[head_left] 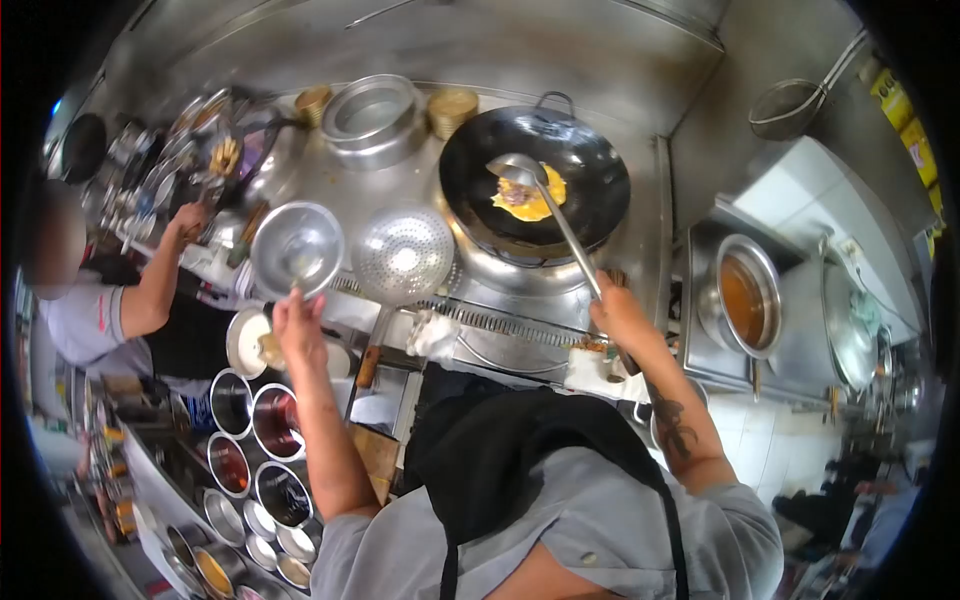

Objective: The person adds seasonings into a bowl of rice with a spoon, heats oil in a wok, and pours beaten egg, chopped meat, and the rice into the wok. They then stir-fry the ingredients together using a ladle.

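"Steel counter [330,192] all along the far side, and a steel wall behind it. What's on it, in the head view?"

"Right of the middle, a black wok [595,200] with a patch of yellow egg [545,207] in it. Near left of that, a strainer [405,255], then a metal bowl [292,245]."

"And the hands?"

"Right hand [622,318] is closed round the ladle [570,236]. Left hand [300,335] has its fingers bunched at the bowl's near rim; I can't tell whether they grip it."

"How does the ladle point?"

"Long axis on a slant, handle near right, scoop far left, over the egg."

"What could go wrong?"

"I'd say a hard shove of the scoop could tear the egg, too long on heat could scorch it, and pressing down on that rim might tip the bowl."
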Demonstrator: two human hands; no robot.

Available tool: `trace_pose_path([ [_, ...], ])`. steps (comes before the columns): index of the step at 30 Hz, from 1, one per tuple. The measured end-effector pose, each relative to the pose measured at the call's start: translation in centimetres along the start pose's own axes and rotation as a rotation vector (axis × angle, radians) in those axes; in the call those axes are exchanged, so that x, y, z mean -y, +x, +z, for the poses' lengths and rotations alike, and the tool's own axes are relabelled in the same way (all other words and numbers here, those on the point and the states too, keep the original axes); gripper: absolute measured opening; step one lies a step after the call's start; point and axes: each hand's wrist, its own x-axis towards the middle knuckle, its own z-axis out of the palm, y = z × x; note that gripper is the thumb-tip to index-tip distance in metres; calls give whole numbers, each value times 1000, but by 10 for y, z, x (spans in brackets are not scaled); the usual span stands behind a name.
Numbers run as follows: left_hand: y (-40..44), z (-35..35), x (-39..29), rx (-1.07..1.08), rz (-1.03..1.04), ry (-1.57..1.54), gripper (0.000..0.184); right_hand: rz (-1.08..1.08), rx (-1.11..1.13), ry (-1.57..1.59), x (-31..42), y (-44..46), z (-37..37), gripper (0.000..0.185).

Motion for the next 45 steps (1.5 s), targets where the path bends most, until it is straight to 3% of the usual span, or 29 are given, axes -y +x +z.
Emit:
trace_pose_path([
  [3,-57,-81,-38,-216,80,-101,10,-6,9,-19,-27,11,1,45],
  [5,-82,-196,-49,-207,35,-150,16,22,-10,-33,-30,17,-14,44],
  [7,-141,-262,-71,-282,254,-82,21,43,-55,-52,-34,25,-20,39],
  [9,-211,-341,-90,-439,230,-222,26,40,-70,-97,-58,51,-12,37],
  [10,-249,-355,-95,-579,305,133,27,48,-47,-80,-59,59,-12,36],
  [12,-321,-397,-103,-700,400,119,30,69,-5,-43,-58,70,-9,33],
  [13,-355,-428,-105,-675,422,-255,32,42,0,-60,-56,71,-5,33],
  [16,-445,-462,-98,-630,505,-162,32,-51,29,-136,-46,64,4,32],
  [19,-499,-473,-77,-727,639,-96,33,-123,93,-238,-38,36,-6,33],
  [20,-512,-470,-83,-882,532,-297,32,-118,119,-267,-38,21,-12,33],
  [23,-540,-477,-68,-1077,372,607,35,-122,141,-345,-36,-18,-38,35],
  [25,-559,-494,-55,-1176,324,1174,51,-111,134,-403,-38,-21,-44,36],
  [27,-563,-491,-56,-1234,243,1282,46,-78,117,-463,-46,-14,-36,38],
  [29,-549,-432,-63,-1337,95,1155,32,-55,67,-442,-56,0,-19,38],
  [30,-537,-391,-73,-1303,63,1105,26,-16,59,-413,-60,7,-10,38],
  [31,-533,-353,-85,-1135,155,1132,28,-5,64,-382,-56,19,3,38],
  [32,-550,-394,-63,-1002,382,657,31,-2,72,-330,-36,6,-4,34],
  [33,-556,-406,-57,-1045,340,453,32,-24,139,-320,-34,1,-8,33],
  [34,-544,-360,-75,-1192,161,858,32,-21,255,146,-67,7,-3,34],
  [35,-544,-386,-63,-1277,158,770,30,-70,266,154,-46,-5,-16,35],
  [37,-550,-442,-47,-1358,548,-402,27,-82,202,-97,-43,6,-16,39],
  [38,-553,-451,-44,-1408,656,-626,26,-31,182,-254,-23,3,-18,40],
  [41,-550,-455,-48,-1536,665,-590,23,-7,211,-340,-7,25,-4,40],
  [43,-559,-459,-51,-1639,666,-642,24,-209,290,-256,-141,131,-9,40],
  [44,-572,-475,-41,-1529,660,-554,27,-131,333,-226,-155,145,-17,37],
  [45,-585,-492,-31,-1421,658,-465,32,111,268,-46,-144,132,-18,35],
])
